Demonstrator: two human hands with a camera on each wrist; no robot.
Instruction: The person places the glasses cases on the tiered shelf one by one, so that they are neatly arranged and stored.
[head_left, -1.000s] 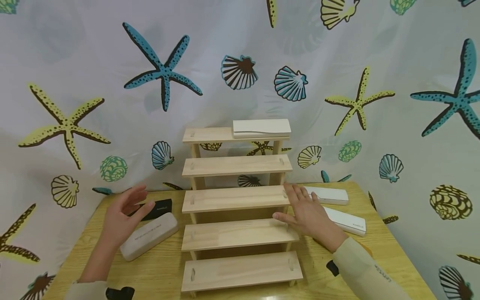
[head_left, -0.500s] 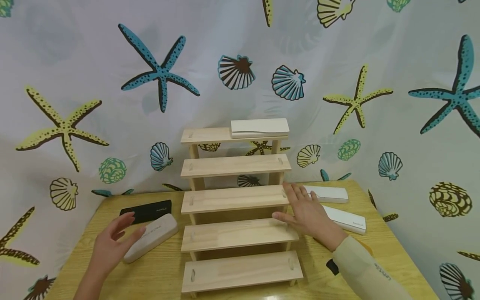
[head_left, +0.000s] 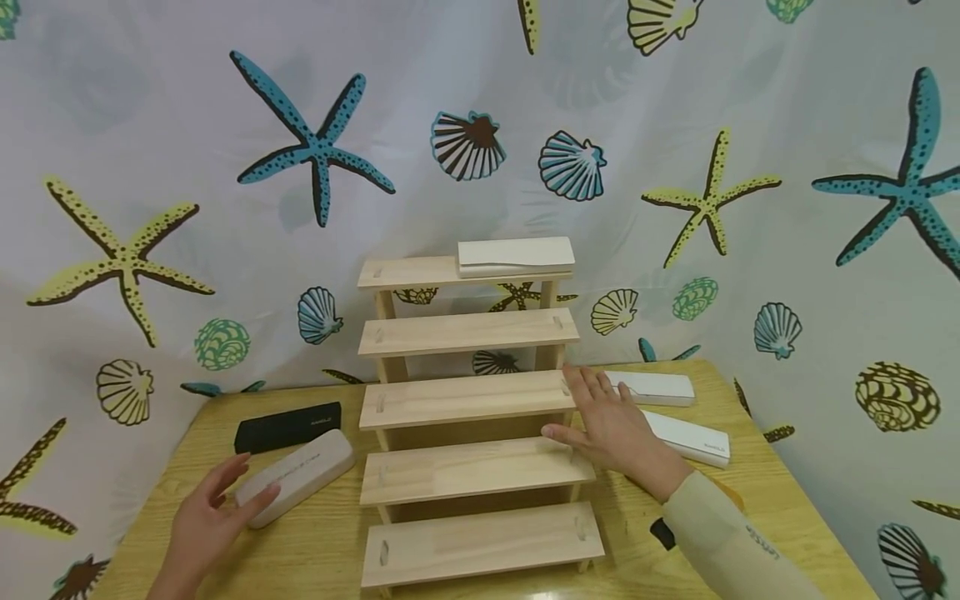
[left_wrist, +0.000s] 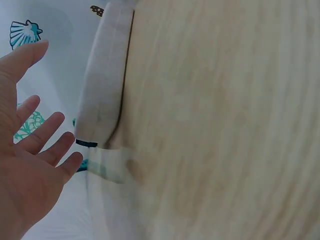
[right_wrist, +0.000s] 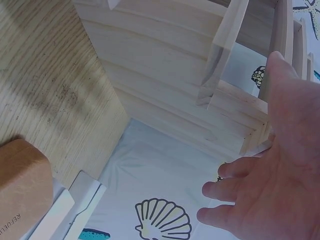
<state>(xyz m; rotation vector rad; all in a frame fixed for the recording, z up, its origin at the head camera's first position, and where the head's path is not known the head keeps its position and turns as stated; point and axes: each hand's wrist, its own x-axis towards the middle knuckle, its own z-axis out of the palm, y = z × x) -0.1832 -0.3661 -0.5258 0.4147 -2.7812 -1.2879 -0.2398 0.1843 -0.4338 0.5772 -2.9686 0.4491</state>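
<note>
My left hand (head_left: 206,521), fingers loosely spread, is at the near-left end of a light grey case (head_left: 300,475) with printed lettering. Its thumb overlaps the case in the head view; the left wrist view shows the fingertips close to the end of the grey case (left_wrist: 105,75), with nothing gripped. Behind the grey case lies a black case (head_left: 288,427). My right hand (head_left: 615,429) lies with fingers extended at the right side of a stepped wooden rack (head_left: 465,471), over the ends of its middle boards. A white case (head_left: 517,256) sits on the top step.
Right of the rack, two white cases (head_left: 660,387) (head_left: 690,437) lie on the wooden table (head_left: 300,558). A brown case (right_wrist: 25,185) with lettering shows in the right wrist view, beside white ones. A shell-patterned cloth (head_left: 480,75) hangs behind the table.
My left hand has moved back toward me and to the left, from over the black and grey cases to the grey case's near end. The right hand stays at the rack.
</note>
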